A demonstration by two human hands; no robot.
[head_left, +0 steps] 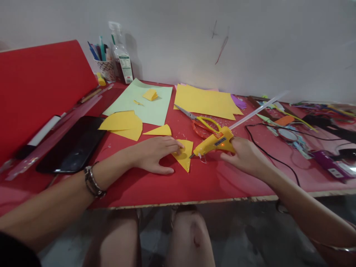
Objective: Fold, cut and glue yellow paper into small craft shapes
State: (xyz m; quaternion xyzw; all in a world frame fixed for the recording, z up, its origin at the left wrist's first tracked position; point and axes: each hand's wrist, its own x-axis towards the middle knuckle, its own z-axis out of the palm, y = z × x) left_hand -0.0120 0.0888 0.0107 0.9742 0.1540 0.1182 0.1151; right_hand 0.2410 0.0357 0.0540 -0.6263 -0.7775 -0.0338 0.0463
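Observation:
My right hand is wrapped round the handle of a yellow hot glue gun, with a long clear glue stick jutting from its back. The gun's nozzle touches or hovers just over the right edge of a yellow paper wedge on the table. My left hand lies flat, its fingertips resting on that wedge and partly covering it. Beyond it is a narrow yellow paper sector. Farther left lie larger yellow paper pieces. Orange-and-yellow-handled scissors lie behind the glue gun.
A pale green sheet holds a small folded yellow paper. Yellow sheets lie by the wall. At left are a black phone, a pen cup and a bottle. A black cord and craft scraps fill the right.

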